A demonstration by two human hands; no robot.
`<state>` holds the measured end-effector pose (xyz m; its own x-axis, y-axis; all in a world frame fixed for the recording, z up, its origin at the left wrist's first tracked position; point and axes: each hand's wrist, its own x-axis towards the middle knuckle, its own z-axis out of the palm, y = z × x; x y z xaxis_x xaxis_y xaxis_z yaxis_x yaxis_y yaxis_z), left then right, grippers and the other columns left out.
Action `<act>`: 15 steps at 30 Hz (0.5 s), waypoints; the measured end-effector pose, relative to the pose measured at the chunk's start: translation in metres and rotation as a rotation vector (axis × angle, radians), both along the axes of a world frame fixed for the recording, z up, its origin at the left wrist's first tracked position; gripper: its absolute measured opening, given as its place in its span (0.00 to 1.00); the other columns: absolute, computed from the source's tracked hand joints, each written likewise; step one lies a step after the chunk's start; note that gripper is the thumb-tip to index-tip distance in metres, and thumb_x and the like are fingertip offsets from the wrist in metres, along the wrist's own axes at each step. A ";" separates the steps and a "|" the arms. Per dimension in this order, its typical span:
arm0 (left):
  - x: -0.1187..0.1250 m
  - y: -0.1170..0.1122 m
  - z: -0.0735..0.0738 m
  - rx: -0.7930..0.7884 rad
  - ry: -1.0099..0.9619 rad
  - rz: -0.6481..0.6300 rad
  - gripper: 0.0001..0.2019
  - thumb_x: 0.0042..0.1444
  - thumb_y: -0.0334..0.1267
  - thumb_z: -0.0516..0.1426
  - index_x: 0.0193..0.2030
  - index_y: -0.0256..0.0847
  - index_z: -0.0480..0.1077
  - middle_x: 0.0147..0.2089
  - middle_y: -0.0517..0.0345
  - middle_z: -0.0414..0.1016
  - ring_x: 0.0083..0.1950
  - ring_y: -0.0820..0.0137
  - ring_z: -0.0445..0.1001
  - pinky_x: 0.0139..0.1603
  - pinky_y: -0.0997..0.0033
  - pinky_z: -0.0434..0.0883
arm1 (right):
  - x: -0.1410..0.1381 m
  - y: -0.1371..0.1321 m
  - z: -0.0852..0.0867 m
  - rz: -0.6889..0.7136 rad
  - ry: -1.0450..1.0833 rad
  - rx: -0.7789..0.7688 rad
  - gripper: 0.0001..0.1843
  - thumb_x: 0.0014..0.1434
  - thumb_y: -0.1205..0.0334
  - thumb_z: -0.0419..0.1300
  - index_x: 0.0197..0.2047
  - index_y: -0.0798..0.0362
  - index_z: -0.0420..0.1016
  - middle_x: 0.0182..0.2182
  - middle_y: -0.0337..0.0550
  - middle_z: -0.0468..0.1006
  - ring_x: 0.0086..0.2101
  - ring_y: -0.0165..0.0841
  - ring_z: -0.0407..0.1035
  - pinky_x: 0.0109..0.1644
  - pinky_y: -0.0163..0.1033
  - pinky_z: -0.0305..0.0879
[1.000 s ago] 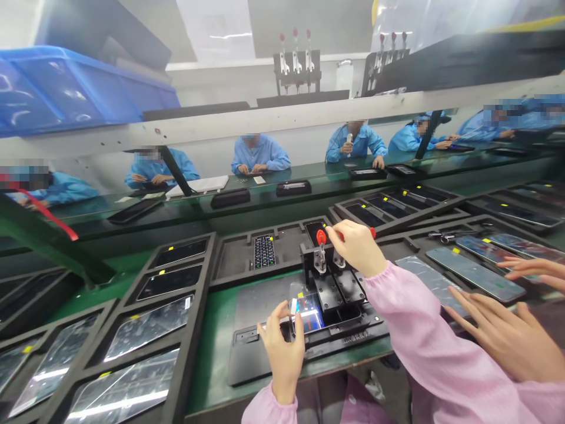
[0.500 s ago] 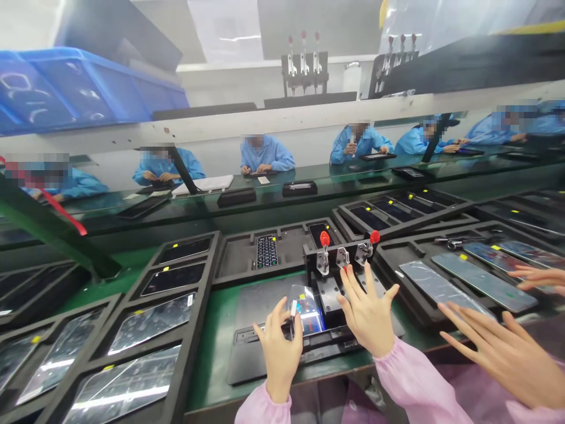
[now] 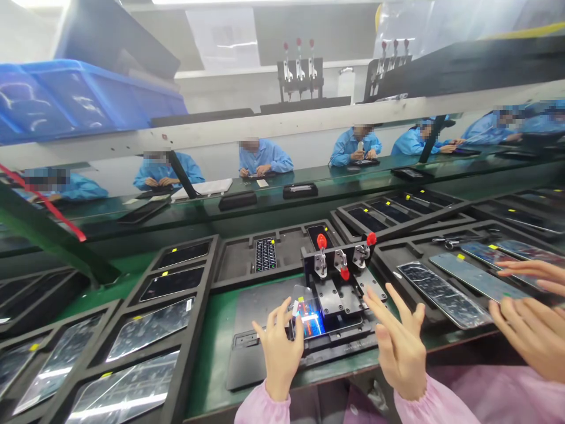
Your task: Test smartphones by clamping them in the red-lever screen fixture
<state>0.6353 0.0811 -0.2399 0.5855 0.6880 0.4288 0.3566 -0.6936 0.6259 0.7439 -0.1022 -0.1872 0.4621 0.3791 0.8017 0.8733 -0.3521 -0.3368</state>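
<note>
Lifting away from the red-knobbed clamps, the right hand (image 3: pixel 399 353) has drawn back from the black jig (image 3: pixel 335 297) and now hovers just off its near edge, fingers splayed wide and holding nothing. A second ago it pressed down on the clamps; half a second ago it had opened in front of them. One red knob (image 3: pixel 345 274) now sits tipped forward, lower than its two neighbours, toward the phone (image 3: pixel 344 323) lying in the jig's nest. The left hand (image 3: pixel 279 359) stays at the phone's left end, its fingers closed on a clear film (image 3: pixel 304 306) that stands tilted above the lit screen, a small white tab at its edge. The phone lies between the two hands, touching neither palm, with the right hand just in front of it. Beside them, a co-worker's hands (image 3: pixel 529 335) in pink sleeves reach over a foam tray (image 3: pixel 384 265) of film-covered phones. More trays (image 3: pixel 212 277) line the green bench (image 3: pixel 212 359) to the left. Across the line, workers in blue smocks (image 3: pixel 265 159) bend over their own benches beneath a blue crate (image 3: pixel 88 100).
</note>
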 end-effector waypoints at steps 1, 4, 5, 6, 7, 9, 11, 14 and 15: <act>0.000 0.000 0.000 -0.003 -0.001 0.001 0.16 0.55 0.39 0.53 0.51 0.47 0.66 0.50 0.50 0.73 0.45 0.60 0.73 0.58 0.31 0.36 | -0.002 -0.002 -0.001 -0.002 0.009 0.037 0.22 0.59 0.66 0.47 0.56 0.48 0.65 0.48 0.44 0.73 0.57 0.48 0.57 0.60 0.69 0.30; -0.001 -0.001 0.001 -0.029 -0.006 0.002 0.17 0.55 0.39 0.52 0.52 0.48 0.64 0.50 0.50 0.73 0.44 0.62 0.74 0.59 0.32 0.35 | -0.003 -0.010 -0.007 -0.026 0.018 0.118 0.22 0.57 0.67 0.48 0.53 0.43 0.68 0.45 0.41 0.75 0.54 0.48 0.61 0.62 0.65 0.33; -0.001 -0.002 0.001 -0.042 -0.008 0.004 0.17 0.55 0.40 0.52 0.53 0.48 0.64 0.50 0.51 0.72 0.43 0.62 0.75 0.60 0.33 0.35 | -0.003 -0.013 -0.010 -0.031 0.013 0.118 0.22 0.56 0.67 0.49 0.53 0.42 0.68 0.44 0.40 0.76 0.53 0.49 0.62 0.64 0.63 0.35; -0.002 -0.002 0.001 -0.054 -0.010 0.007 0.17 0.55 0.40 0.52 0.53 0.48 0.63 0.50 0.51 0.72 0.42 0.63 0.75 0.60 0.34 0.35 | -0.002 -0.016 -0.013 -0.034 0.004 0.112 0.23 0.55 0.68 0.50 0.52 0.40 0.69 0.44 0.40 0.76 0.52 0.49 0.64 0.65 0.61 0.35; -0.002 -0.002 0.001 -0.066 -0.013 0.011 0.18 0.55 0.40 0.53 0.53 0.48 0.63 0.50 0.52 0.72 0.41 0.63 0.75 0.60 0.34 0.35 | 0.000 -0.019 -0.016 -0.035 -0.004 0.105 0.23 0.55 0.68 0.51 0.52 0.40 0.69 0.43 0.40 0.77 0.51 0.49 0.65 0.65 0.59 0.36; -0.003 -0.002 0.001 -0.087 -0.020 0.014 0.18 0.55 0.41 0.53 0.53 0.48 0.63 0.50 0.51 0.72 0.40 0.64 0.76 0.61 0.35 0.34 | 0.001 -0.024 -0.021 -0.044 0.006 0.103 0.23 0.54 0.69 0.52 0.51 0.40 0.69 0.42 0.41 0.77 0.50 0.50 0.66 0.66 0.58 0.37; -0.003 -0.002 0.001 -0.100 -0.025 0.012 0.18 0.55 0.41 0.53 0.53 0.48 0.63 0.50 0.50 0.71 0.40 0.63 0.76 0.61 0.35 0.34 | 0.002 -0.025 -0.024 -0.061 0.027 0.103 0.22 0.54 0.69 0.53 0.51 0.39 0.70 0.43 0.41 0.77 0.49 0.50 0.66 0.66 0.58 0.38; -0.003 -0.002 0.000 -0.117 -0.034 0.017 0.18 0.55 0.42 0.53 0.53 0.47 0.63 0.51 0.50 0.71 0.41 0.62 0.76 0.61 0.35 0.35 | 0.001 -0.023 -0.026 -0.097 0.062 0.100 0.19 0.55 0.68 0.54 0.48 0.39 0.71 0.43 0.40 0.77 0.49 0.48 0.67 0.64 0.59 0.42; -0.003 -0.002 0.000 -0.121 -0.039 0.020 0.18 0.55 0.42 0.53 0.53 0.47 0.63 0.51 0.50 0.71 0.42 0.62 0.76 0.61 0.35 0.35 | 0.000 -0.021 -0.026 -0.104 0.071 0.104 0.18 0.55 0.68 0.54 0.47 0.41 0.72 0.44 0.41 0.77 0.49 0.48 0.67 0.63 0.61 0.42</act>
<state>0.6321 0.0790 -0.2403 0.5556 0.7474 0.3642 0.3436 -0.6053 0.7180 0.7438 -0.1234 -0.2130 0.5514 0.2432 0.7980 0.8066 -0.3996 -0.4356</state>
